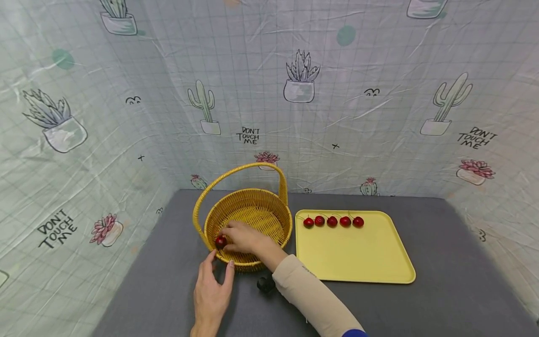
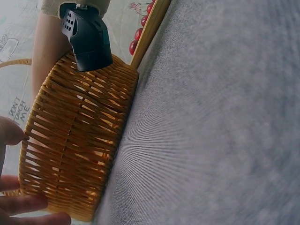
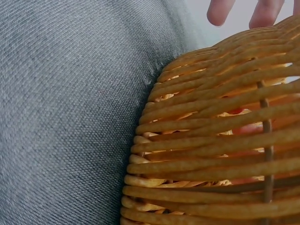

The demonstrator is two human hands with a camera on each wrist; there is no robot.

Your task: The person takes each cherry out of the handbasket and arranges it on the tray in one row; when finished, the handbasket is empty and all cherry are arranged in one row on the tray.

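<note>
A yellow woven basket [image 1: 251, 196] with a tall arched handle stands on the grey table. My right hand [image 1: 241, 237] reaches down inside it and pinches a dark red cherry [image 1: 221, 242] by the near left wall. Through the weave in the right wrist view, bits of red and of the fingers show. My left hand [image 1: 211, 290] is at the near left of the basket, thumb and fingers spread, fingertips right at the rim. In the left wrist view, its fingers [image 2: 23, 204] lie along the basket's side wall [image 2: 77, 126].
Right of the basket lies a yellow tray [image 1: 353, 257] with several stemmed cherries [image 1: 332, 222] in a row along its far edge. A black wrist device [image 1: 265, 283] sits under the right forearm. A patterned cloth [image 1: 337, 154] hangs behind the table.
</note>
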